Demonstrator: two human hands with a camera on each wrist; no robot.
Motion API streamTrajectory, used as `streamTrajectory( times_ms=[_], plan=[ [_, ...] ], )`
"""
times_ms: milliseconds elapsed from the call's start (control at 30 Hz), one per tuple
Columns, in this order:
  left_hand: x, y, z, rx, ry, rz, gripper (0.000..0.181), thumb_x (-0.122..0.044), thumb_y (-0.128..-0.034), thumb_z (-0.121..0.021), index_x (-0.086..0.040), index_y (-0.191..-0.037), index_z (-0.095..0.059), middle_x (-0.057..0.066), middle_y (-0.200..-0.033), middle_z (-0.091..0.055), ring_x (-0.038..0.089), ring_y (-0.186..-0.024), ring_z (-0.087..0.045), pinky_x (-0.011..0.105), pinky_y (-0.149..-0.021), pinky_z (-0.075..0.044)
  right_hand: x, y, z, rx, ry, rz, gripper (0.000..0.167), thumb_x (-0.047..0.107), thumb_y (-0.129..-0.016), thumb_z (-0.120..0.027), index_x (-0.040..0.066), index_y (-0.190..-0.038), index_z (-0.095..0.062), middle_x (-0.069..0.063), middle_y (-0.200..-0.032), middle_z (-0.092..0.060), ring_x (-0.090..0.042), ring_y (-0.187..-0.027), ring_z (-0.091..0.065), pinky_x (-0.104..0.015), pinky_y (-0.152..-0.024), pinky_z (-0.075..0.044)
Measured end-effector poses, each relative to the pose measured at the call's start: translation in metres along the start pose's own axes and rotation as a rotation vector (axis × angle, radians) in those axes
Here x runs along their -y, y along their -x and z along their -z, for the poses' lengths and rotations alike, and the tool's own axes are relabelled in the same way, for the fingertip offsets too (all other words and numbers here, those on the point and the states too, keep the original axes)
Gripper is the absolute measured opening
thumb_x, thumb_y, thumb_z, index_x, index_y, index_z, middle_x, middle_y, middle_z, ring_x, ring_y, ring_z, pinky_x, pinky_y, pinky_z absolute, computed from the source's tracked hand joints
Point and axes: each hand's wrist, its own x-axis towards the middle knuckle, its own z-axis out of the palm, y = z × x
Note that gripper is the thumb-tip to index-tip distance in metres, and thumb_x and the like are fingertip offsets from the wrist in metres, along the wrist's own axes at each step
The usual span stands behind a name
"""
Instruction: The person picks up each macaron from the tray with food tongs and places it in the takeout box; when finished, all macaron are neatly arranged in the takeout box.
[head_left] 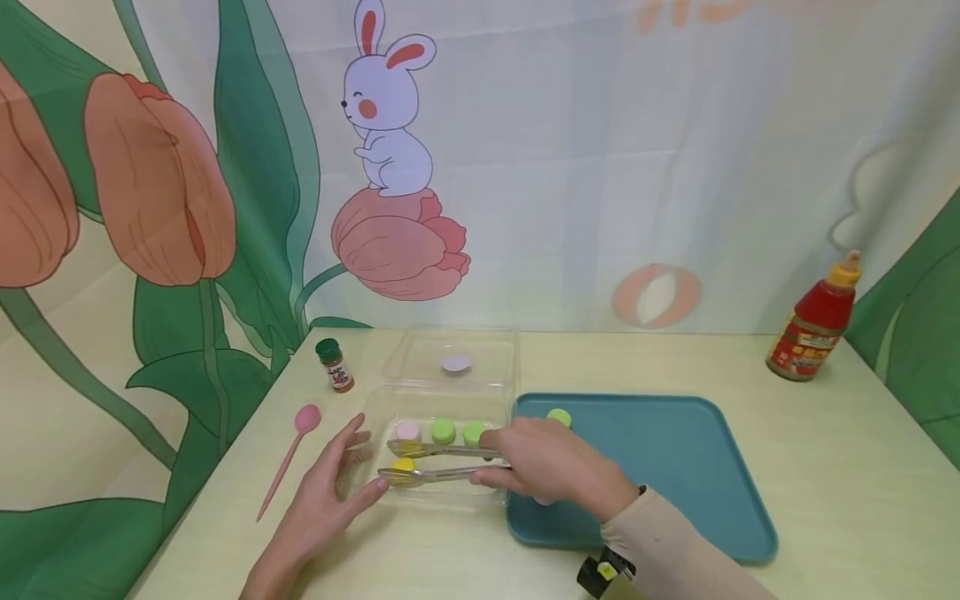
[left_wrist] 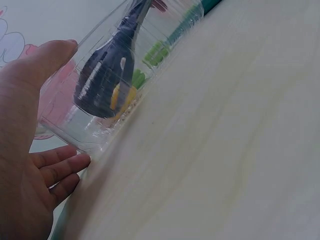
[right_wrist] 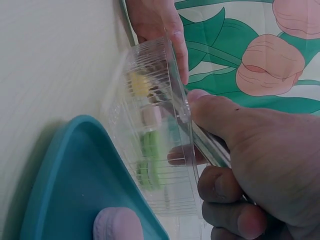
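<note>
My right hand (head_left: 551, 467) grips metal tongs (head_left: 450, 451), which reach leftward into a clear plastic box (head_left: 480, 497). The tong tips lie on either side of a yellow macaron (head_left: 405, 464) at the box's front left; whether they squeeze it I cannot tell. Behind it sit a pale pink macaron (head_left: 408, 430) and two green macarons (head_left: 443, 431). At the box's left end is my left hand (head_left: 326, 492), thumb and fingers spread and loosely bent. In the left wrist view, its thumb (left_wrist: 57, 55) and fingertips (left_wrist: 82, 161) are by the box's walls.
A teal tray (head_left: 660, 467) stands right of the box, with a green macaron (head_left: 558, 416) and a pale pink macaron (right_wrist: 117, 225) on it. The box's lid (head_left: 487, 350) lies back. Around them are a seasoning jar (head_left: 334, 365), a pink spoon (head_left: 288, 458) and a red sauce bottle (head_left: 813, 321).
</note>
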Motion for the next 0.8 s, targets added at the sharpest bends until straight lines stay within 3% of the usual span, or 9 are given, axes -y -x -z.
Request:
streamTrajectory(
  times_ms=[233, 467, 567, 667, 800],
  plan=[
    [-0.001, 0.001, 0.000, -0.003, 0.000, -0.012, 0.094, -0.039, -0.1006, -0.085, -0.021, -0.176, -0.032, 0.012, -0.163, -0.059, 0.034, -0.147, -0.061, 0.012, -0.119, -0.035, 0.000, 0.008, 0.007, -0.016, -0.069, -0.048, 0.030, 0.048, -0.112, -0.067, 0.019, -0.106, -0.071, 0.011, -0.064, -0.054, -0.005, -0.051, -0.052, -0.028, -0.055, -0.044],
    [-0.003, 0.001, 0.000, -0.005, 0.007, -0.016, 0.093, -0.039, -0.1008, -0.085, -0.021, -0.176, -0.032, 0.012, -0.162, -0.059, 0.034, -0.145, -0.063, 0.010, -0.118, -0.036, -0.003, 0.019, 0.020, -0.118, -0.110, -0.092, 0.044, 0.053, -0.112, -0.065, 0.013, -0.128, -0.073, 0.009, -0.077, -0.068, -0.001, -0.059, -0.058, -0.031, -0.063, -0.055],
    [-0.002, 0.000, 0.000, -0.001, 0.008, -0.014, 0.094, -0.040, -0.1006, -0.085, -0.020, -0.176, -0.032, 0.012, -0.162, -0.059, 0.033, -0.145, -0.063, 0.007, -0.117, -0.033, -0.006, 0.027, 0.027, -0.183, -0.122, -0.114, 0.047, 0.054, -0.111, -0.065, 0.012, -0.134, -0.071, 0.009, -0.070, -0.063, -0.001, -0.054, -0.053, -0.028, -0.057, -0.049],
    [-0.003, 0.000, -0.001, -0.007, 0.008, -0.021, 0.094, -0.038, -0.1007, -0.085, -0.019, -0.176, -0.032, 0.013, -0.161, -0.059, 0.034, -0.144, -0.064, 0.006, -0.116, -0.033, -0.010, 0.036, 0.034, -0.243, -0.142, -0.135, 0.043, 0.051, -0.110, -0.069, 0.013, -0.131, -0.069, 0.011, -0.057, -0.046, -0.003, -0.047, -0.039, -0.026, -0.049, -0.035],
    [-0.005, -0.001, -0.001, -0.005, 0.015, -0.019, 0.093, -0.037, -0.1004, -0.086, -0.020, -0.175, -0.033, 0.013, -0.161, -0.060, 0.034, -0.144, -0.064, 0.006, -0.115, -0.033, -0.015, 0.052, 0.043, -0.328, -0.157, -0.152, 0.039, 0.046, -0.108, -0.075, 0.014, -0.128, -0.069, 0.014, -0.057, -0.036, -0.001, -0.048, -0.030, -0.023, -0.050, -0.028]
  ],
)
